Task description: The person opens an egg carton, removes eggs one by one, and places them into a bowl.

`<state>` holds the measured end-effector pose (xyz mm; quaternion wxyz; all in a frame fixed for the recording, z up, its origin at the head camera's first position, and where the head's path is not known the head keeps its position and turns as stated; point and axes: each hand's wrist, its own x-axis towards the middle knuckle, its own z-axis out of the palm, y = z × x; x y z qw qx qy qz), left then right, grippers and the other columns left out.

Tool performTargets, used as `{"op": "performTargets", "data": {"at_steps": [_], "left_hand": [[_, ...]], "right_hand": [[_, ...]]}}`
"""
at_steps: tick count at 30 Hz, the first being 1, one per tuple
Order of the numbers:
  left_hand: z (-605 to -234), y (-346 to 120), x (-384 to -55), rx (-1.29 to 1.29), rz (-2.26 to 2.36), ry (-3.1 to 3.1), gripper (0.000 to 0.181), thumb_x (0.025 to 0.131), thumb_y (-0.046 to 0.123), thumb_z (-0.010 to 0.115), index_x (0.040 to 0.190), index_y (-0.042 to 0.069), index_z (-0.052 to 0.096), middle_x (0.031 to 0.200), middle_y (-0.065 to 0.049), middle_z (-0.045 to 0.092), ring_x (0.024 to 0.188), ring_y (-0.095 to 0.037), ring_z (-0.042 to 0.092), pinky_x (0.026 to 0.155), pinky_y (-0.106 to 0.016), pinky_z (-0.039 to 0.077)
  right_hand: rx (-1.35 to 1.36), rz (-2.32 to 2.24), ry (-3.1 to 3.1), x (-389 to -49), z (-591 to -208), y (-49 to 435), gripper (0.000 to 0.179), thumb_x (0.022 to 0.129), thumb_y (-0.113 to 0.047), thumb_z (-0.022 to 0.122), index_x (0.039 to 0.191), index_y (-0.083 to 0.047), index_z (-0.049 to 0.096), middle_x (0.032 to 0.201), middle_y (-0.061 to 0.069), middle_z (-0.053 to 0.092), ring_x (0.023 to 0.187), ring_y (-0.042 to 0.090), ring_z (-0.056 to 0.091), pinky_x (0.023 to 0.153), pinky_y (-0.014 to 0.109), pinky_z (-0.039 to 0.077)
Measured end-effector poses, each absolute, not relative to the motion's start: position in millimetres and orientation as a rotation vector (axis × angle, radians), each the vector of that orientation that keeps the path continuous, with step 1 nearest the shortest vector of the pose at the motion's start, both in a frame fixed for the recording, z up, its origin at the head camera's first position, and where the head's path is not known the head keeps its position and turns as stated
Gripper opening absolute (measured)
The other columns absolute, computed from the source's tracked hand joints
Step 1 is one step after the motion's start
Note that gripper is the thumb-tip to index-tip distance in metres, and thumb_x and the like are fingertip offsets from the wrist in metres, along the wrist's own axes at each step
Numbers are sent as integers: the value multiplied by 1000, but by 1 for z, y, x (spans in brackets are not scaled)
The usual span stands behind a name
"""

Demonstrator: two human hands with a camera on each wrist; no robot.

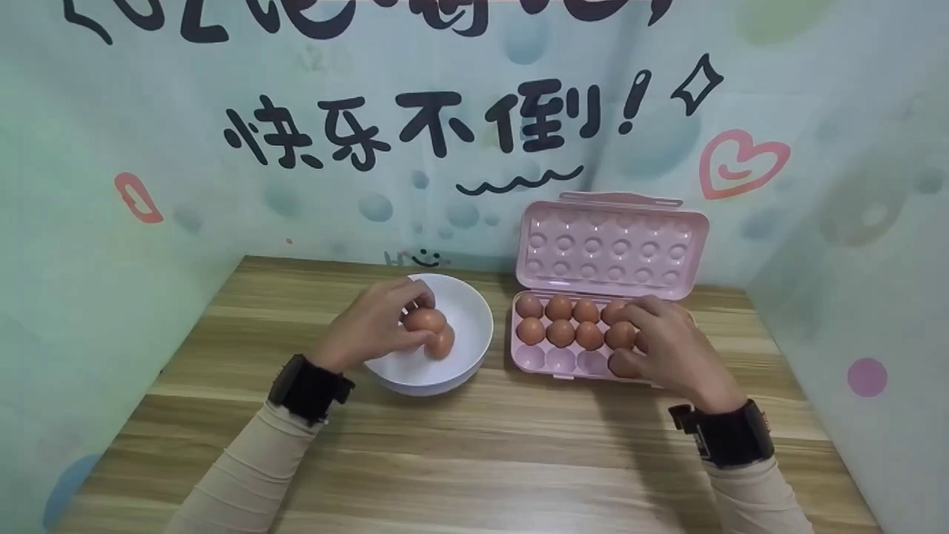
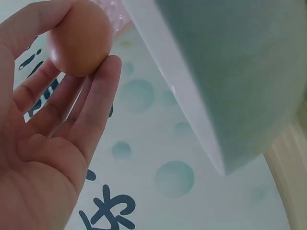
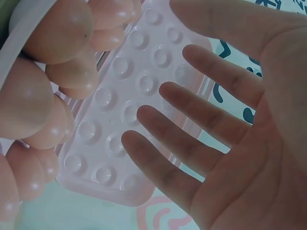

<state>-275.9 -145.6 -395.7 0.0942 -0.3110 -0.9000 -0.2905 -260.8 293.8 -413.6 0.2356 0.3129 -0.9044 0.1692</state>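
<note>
My left hand point(image 1: 367, 326) pinches a brown egg point(image 2: 81, 40) between thumb and fingertips, over the white bowl point(image 1: 473, 326). Another egg point(image 1: 440, 344) shows in the bowl, just below the held one. My right hand point(image 3: 240, 134) is over the right part of the pink egg carton point(image 1: 561, 361), fingers spread and nothing in its grasp. Several brown eggs point(image 1: 560, 333) fill the back two rows. In the front row an egg point(image 1: 624, 363) sits near the right thumb, with bare cups to its left. The right hand hides the carton's right end.
The carton's dimpled lid point(image 1: 614, 248) stands raised at the back. A wooden table point(image 1: 474, 460) bears the bowl on the left and the carton on the right. A printed cloth point(image 1: 334, 208) hangs close behind and along both sides.
</note>
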Motion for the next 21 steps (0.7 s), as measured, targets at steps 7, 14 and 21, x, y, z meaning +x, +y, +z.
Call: {"op": "performTargets", "data": {"at_steps": [7,14,21], "left_hand": [[-403,-152,-282,-1023,-687,-2764,27,81,9,86,101,6,67,96,-7,67,89,-22,60,76,-33,48],[-411,-156,-287,-1063,-611,-2900,20,80,7,81,96,5,68,87,-6,63,83,-20,51,73,-32,43],[-417,-160,-291,-1034,-591,-3046,20,77,6,80,93,7,67,84,-2,58,82,-19,49,73,-32,38]], "right_hand": [[835,478,-2517,-259,-415,294,41,67,-7,90,105,-9,75,108,11,71,102,35,65,92,54,48],[825,466,-2542,-260,-413,292,39,67,-8,90,103,-11,75,104,10,72,95,33,66,87,53,49],[795,474,-2615,-260,-413,292,36,70,-8,90,103,-12,75,102,13,72,97,33,65,91,56,44]]}}
